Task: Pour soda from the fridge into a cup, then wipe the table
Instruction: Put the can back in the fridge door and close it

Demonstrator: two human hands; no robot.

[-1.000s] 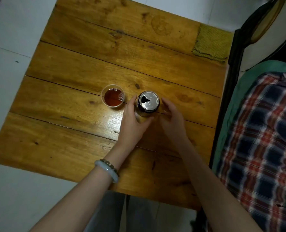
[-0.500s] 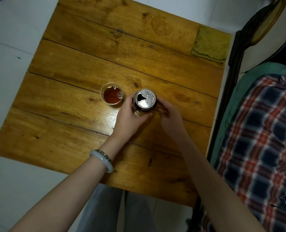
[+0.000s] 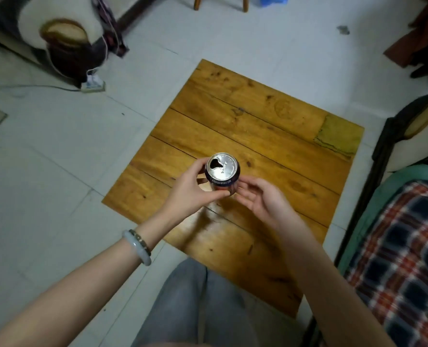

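An opened soda can (image 3: 223,169), dark blue with a silver top, is held upright above the wooden table (image 3: 258,126). My left hand (image 3: 190,194) is wrapped around its left side. The fingertips of my right hand (image 3: 260,201) are spread and rest by the can's lower right side. The cup of brown soda does not show; my left hand and the can cover the spot where it stood. A green cloth (image 3: 338,136) lies on the table's far right corner.
A bed with a plaid blanket (image 3: 395,259) and a dark frame (image 3: 373,186) runs along the table's right side. A power strip (image 3: 92,85) with cables lies on the tiled floor at far left. My grey-trousered legs (image 3: 195,309) are at the table's near edge.
The can has come up off the table in my left hand. My right hand has loosened from it. The view has pulled back and up, and the cup has dropped out of sight.
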